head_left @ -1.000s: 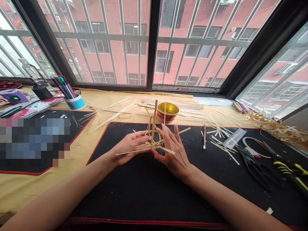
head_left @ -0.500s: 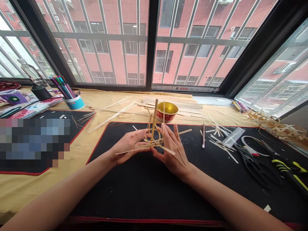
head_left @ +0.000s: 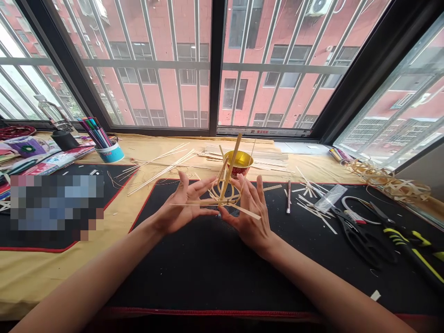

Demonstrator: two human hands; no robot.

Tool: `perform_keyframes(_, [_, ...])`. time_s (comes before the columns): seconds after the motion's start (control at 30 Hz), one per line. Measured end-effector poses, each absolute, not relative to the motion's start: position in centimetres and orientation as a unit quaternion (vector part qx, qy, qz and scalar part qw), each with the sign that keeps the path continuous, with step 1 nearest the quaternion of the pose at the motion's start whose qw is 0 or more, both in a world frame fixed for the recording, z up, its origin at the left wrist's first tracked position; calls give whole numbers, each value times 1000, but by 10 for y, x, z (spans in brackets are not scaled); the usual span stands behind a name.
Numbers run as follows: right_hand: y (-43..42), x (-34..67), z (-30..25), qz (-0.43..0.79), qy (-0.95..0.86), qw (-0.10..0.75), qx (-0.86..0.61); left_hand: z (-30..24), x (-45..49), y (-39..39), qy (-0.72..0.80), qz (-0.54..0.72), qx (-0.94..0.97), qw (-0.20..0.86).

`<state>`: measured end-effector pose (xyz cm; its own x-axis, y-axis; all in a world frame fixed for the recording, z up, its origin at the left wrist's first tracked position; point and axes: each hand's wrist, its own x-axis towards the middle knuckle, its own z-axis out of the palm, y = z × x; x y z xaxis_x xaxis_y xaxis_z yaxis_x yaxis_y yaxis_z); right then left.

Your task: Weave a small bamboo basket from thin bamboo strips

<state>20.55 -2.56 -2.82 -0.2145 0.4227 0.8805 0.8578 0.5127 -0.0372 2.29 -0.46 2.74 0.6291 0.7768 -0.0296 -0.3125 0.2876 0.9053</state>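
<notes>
A small weaving of pale bamboo strips [head_left: 231, 166] is held above the black mat [head_left: 194, 277], its curved loops low down and several strip ends sticking up and out. My right hand [head_left: 253, 219] grips its right side, thumb at the lower edge and fingers up behind it. My left hand [head_left: 178, 206] is at the left side, thumb raised and fingers spread, some fingertips at the loops. One strip runs leftward across the left palm. Fingers partly hide the loops.
Behind the weaving stands a red and gold bowl [head_left: 239, 162]. Loose strips [head_left: 163, 171] lie at the back. To the right are a pen [head_left: 288, 196], cut strips [head_left: 319, 208], black scissors [head_left: 364, 240] and yellow-black pliers [head_left: 412, 249]. A pen cup [head_left: 109, 151] is at left.
My left thumb has lifted off the weaving and the left fingers have spread. The upright strip now leans more to the right. The whole view has shifted slightly.
</notes>
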Motion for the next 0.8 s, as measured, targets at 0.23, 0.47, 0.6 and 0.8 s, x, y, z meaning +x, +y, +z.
perform_keyframes(0.23, [-25, 208, -17, -252, -711, 484, -443, 31, 29, -10, 263, 409, 508, 711])
perform_keyframes(0.47, [-27, 212, -5, -268, -689, 502, -449, 15, 41, -35, 382, 645, 500, 433])
perform_keyframes(0.6, [-33, 209, -2, -265, -693, 507, -439, 12, 52, -47, 340, 541, 423, 643])
perform_keyframes(0.8, [-43, 197, -9, -239, -713, 489, -441, 19, 82, -59, 230, 601, 285, 711])
